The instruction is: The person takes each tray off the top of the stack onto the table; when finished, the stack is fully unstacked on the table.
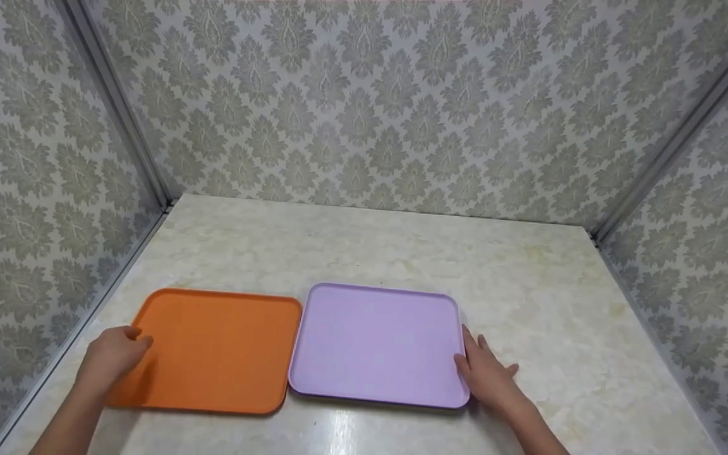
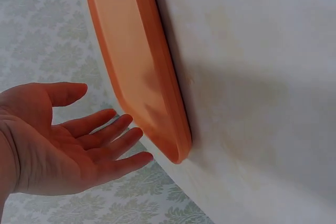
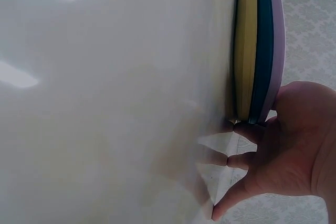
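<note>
An orange tray (image 1: 212, 351) lies flat on the left of the table. My left hand (image 1: 113, 355) is at its left edge; in the left wrist view that hand (image 2: 79, 142) has relaxed, slightly spread fingers beside the tray's corner, gripping nothing. To the right, a lilac tray (image 1: 380, 344) tops a stack, with a dark teal tray (image 3: 264, 45) and a yellow tray (image 3: 245, 51) under it. My right hand (image 1: 489, 374) touches the stack's right side, thumb at the lilac rim. Its other fingers (image 3: 231, 200) are spread, some tips on the table.
The pale marbled table (image 1: 376, 243) reflects light at its front. Patterned walls (image 1: 351, 95) enclose the back and both sides, with metal strips (image 1: 117, 107) along the corners. The orange tray and the stack stand side by side, their facing edges almost touching.
</note>
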Motion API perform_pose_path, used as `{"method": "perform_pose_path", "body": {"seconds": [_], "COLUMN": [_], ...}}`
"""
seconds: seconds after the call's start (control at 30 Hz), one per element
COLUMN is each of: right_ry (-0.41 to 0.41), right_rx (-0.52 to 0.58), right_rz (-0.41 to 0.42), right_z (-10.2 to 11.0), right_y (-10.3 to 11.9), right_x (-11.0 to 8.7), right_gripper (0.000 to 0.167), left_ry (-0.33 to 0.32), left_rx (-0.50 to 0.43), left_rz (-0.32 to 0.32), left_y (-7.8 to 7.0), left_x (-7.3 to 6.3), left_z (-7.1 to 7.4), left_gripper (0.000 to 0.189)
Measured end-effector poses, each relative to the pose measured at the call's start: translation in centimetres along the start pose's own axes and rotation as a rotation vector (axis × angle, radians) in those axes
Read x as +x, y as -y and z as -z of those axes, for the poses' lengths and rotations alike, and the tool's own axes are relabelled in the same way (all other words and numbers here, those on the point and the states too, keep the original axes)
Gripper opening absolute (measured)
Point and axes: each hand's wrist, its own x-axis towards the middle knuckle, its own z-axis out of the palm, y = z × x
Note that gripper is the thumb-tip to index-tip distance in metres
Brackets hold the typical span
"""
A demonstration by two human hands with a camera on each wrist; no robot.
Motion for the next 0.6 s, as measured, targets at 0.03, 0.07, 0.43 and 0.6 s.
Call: {"method": "perform_pose_path", "body": {"seconds": [0.03,0.07,0.43,0.6], "right_ry": [0.000,0.000,0.008,0.008], "right_rx": [-0.002,-0.005,0.000,-0.004], "right_rz": [0.001,0.002,0.006,0.000], "right_z": [0.0,0.0,0.0,0.0], "right_y": [0.0,0.1,0.0,0.0], "right_x": [0.0,0.0,-0.1,-0.1], "right_gripper": [0.062,0.062,0.063,0.062], "left_ry": [-0.013,-0.021,0.030,0.040], "left_rx": [-0.008,-0.019,-0.288,-0.316], "left_rz": [-0.018,-0.036,-0.084,-0.095], "left_y": [-0.3,-0.5,-3.5,-4.7], "left_x": [-0.1,-0.1,0.6,0.6], "left_z": [-0.3,-0.6,-3.7,-5.2], "left_gripper": [0.062,0.061,0.059,0.055]}}
